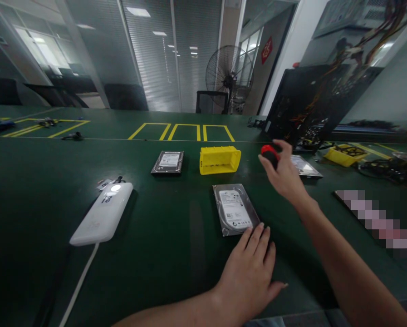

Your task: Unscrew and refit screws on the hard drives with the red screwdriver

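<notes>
A silver hard drive [235, 210] with a white label lies flat on the green table in front of me. My left hand [249, 268] rests at its near edge, fingers stretched out and the tips touching the drive's corner. My right hand [283, 170] is raised to the right of the yellow bin, its thumb and fingers closed around a short red-and-black object [270, 155]. Its shape looks like a tool handle, but the rest is hidden. Beyond that hand lies another hard drive [305, 166], partly covered by it. A third hard drive [168, 162] sits farther back on the left.
A yellow plastic bin [220, 161] lies on its side behind the near drive. On the left is a white power bank [103, 213] with a cable [79, 284]. An open black computer case [321, 100] with loose wires stands back right, near another yellow bin [345, 155].
</notes>
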`<action>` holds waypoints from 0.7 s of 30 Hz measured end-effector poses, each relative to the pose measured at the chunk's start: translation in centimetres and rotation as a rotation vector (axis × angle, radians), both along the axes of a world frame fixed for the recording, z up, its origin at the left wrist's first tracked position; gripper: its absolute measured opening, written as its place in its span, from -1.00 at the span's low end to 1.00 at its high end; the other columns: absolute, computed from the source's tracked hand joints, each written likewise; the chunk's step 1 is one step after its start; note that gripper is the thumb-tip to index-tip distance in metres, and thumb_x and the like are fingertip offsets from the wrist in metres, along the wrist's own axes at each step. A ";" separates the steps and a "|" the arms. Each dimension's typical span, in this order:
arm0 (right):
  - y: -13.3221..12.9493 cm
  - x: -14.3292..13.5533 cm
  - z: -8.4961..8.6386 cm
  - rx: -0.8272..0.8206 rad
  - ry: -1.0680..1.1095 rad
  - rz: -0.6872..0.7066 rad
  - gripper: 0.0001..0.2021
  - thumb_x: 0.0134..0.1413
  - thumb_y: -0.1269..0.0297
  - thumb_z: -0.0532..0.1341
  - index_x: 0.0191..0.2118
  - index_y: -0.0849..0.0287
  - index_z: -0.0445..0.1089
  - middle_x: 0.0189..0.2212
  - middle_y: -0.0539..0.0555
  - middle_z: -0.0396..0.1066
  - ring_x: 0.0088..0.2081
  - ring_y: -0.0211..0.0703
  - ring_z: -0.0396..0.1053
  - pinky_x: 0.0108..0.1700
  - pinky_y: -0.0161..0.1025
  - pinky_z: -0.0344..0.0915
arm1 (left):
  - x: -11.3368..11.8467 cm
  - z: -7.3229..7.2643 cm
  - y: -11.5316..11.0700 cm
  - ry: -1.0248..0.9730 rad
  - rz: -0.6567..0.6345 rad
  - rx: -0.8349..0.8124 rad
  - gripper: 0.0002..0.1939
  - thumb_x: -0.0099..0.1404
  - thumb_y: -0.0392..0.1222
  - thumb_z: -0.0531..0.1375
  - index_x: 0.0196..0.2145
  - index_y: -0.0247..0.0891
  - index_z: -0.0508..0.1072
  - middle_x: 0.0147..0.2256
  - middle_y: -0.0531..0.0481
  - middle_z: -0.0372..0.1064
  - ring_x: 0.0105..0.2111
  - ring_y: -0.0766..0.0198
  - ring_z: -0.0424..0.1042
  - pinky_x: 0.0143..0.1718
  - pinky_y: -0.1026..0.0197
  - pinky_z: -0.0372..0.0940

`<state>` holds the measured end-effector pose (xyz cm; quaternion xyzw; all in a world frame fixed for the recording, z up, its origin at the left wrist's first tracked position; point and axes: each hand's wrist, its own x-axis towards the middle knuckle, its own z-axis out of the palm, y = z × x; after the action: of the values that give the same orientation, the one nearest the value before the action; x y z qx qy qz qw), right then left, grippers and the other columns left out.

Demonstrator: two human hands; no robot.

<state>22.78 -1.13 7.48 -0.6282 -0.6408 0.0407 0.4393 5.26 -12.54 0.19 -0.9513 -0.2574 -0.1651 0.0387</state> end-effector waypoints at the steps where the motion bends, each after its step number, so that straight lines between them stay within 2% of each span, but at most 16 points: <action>1: 0.5 0.5 -1.1 -0.116 -0.165 -0.077 -0.52 0.15 0.17 0.06 0.14 0.19 -0.03 -0.11 0.25 0.22 -0.20 -0.02 0.34 -0.24 -0.16 0.25 | 0.0 0.0 0.0 0.000 -0.002 0.002 -0.39 0.34 0.10 -0.16 0.12 -0.43 0.19 0.22 -0.22 -0.04 0.24 0.09 -0.13 0.20 0.08 -0.08; 2: 1.0 0.8 -2.2 -0.267 -0.292 -0.116 -0.56 0.16 0.20 0.03 0.13 0.22 0.02 -0.10 0.29 0.23 -0.13 0.08 0.32 -0.19 -0.10 0.23 | 0.1 -0.1 0.0 0.001 -0.003 0.002 -0.40 0.35 0.09 -0.16 0.12 -0.44 0.19 0.22 -0.23 -0.03 0.24 0.10 -0.12 0.20 0.10 -0.08; 4: 1.5 0.9 -4.0 -0.498 -0.452 -0.177 -0.59 0.16 0.19 0.01 0.09 0.25 0.10 -0.11 0.32 0.25 -0.12 0.17 0.33 -0.17 -0.03 0.23 | 0.0 -0.1 0.0 0.003 -0.006 -0.002 -0.40 0.35 0.08 -0.17 0.12 -0.45 0.19 0.21 -0.23 -0.01 0.23 0.11 -0.10 0.20 0.12 -0.07; 6: 1.6 0.6 -4.8 -0.595 -0.552 -0.211 -0.61 0.15 0.17 0.01 0.04 0.28 0.16 -0.15 0.32 0.28 -0.14 0.20 0.34 -0.18 -0.02 0.23 | 0.0 -0.1 0.0 0.005 -0.014 -0.005 -0.40 0.35 0.08 -0.17 0.12 -0.45 0.19 0.21 -0.22 0.00 0.23 0.12 -0.08 0.20 0.13 -0.06; 8: 1.4 0.3 -4.6 -0.578 -0.636 -0.238 -0.62 0.13 0.17 0.04 -0.02 0.34 0.22 -0.18 0.34 0.30 -0.12 0.22 0.31 -0.16 -0.02 0.23 | 0.0 0.0 0.0 0.006 -0.028 -0.003 -0.41 0.36 0.07 -0.17 0.12 -0.46 0.20 0.21 -0.21 0.01 0.23 0.12 -0.08 0.20 0.13 -0.05; 11: 0.6 -0.3 -3.1 -0.394 -0.710 -0.206 -0.68 0.12 0.23 0.07 -0.08 0.35 0.29 -0.17 0.33 0.27 -0.08 0.16 0.25 -0.13 -0.06 0.20 | 0.0 0.0 -0.1 0.009 -0.053 -0.007 -0.45 0.37 0.02 -0.17 0.12 -0.44 0.20 0.20 -0.18 0.02 0.23 0.15 -0.07 0.20 0.15 -0.05; 12: 0.2 -0.7 -2.3 -0.319 -0.700 -0.136 -0.71 0.13 0.25 0.07 -0.10 0.31 0.32 -0.17 0.29 0.27 -0.10 0.08 0.26 -0.13 -0.10 0.20 | 0.0 0.0 -0.1 0.009 -0.057 -0.016 -0.47 0.38 0.00 -0.17 0.12 -0.43 0.19 0.20 -0.17 0.03 0.22 0.17 -0.05 0.20 0.17 -0.05; 14: -0.9 -1.7 -0.9 -0.253 -0.618 0.145 -0.79 0.12 0.25 0.09 -0.20 0.22 0.37 -0.24 0.17 0.30 -0.22 -0.09 0.28 -0.20 -0.20 0.21 | 0.0 -0.2 -0.1 0.004 -0.054 -0.047 -0.48 0.39 -0.01 -0.18 0.13 -0.40 0.17 0.19 -0.15 0.06 0.21 0.21 -0.01 0.19 0.18 -0.01; 17: -2.6 -3.7 0.4 -0.433 -0.439 0.737 -0.85 0.10 0.27 0.13 -0.30 0.21 0.41 -0.38 0.04 0.35 -0.38 -0.27 0.28 -0.33 -0.34 0.20 | 0.1 -0.5 -0.2 -0.015 -0.046 -0.092 -0.48 0.39 0.01 -0.19 0.14 -0.37 0.15 0.19 -0.14 0.07 0.19 0.22 0.03 0.17 0.18 0.03; 18: -3.1 -4.3 0.5 -0.495 -0.405 0.883 -0.86 0.08 0.30 0.15 -0.29 0.21 0.42 -0.38 0.02 0.36 -0.38 -0.30 0.28 -0.33 -0.36 0.21 | 0.1 -0.6 -0.2 -0.021 -0.044 -0.101 -0.48 0.39 0.01 -0.19 0.15 -0.37 0.15 0.19 -0.14 0.07 0.19 0.22 0.03 0.17 0.17 0.03; 19: -3.4 -4.8 0.5 -0.536 -0.383 0.971 -0.86 0.06 0.33 0.16 -0.27 0.21 0.43 -0.37 0.02 0.37 -0.38 -0.32 0.29 -0.33 -0.37 0.21 | 0.1 -0.6 -0.2 -0.026 -0.043 -0.107 -0.48 0.39 0.01 -0.19 0.14 -0.37 0.15 0.19 -0.14 0.07 0.19 0.21 0.02 0.18 0.17 0.03; 21: -3.7 -5.3 0.1 -0.570 -0.368 1.020 -0.83 0.03 0.35 0.19 -0.23 0.21 0.44 -0.35 0.03 0.37 -0.37 -0.32 0.28 -0.32 -0.37 0.22 | 0.1 -0.7 -0.2 -0.026 -0.043 -0.118 -0.48 0.39 0.01 -0.19 0.14 -0.36 0.15 0.18 -0.14 0.07 0.20 0.20 0.02 0.18 0.16 0.02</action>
<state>17.48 -4.82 7.57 -0.3319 -0.8900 0.3065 0.0609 5.36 -12.71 -0.47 -0.9549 -0.2469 -0.1628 -0.0246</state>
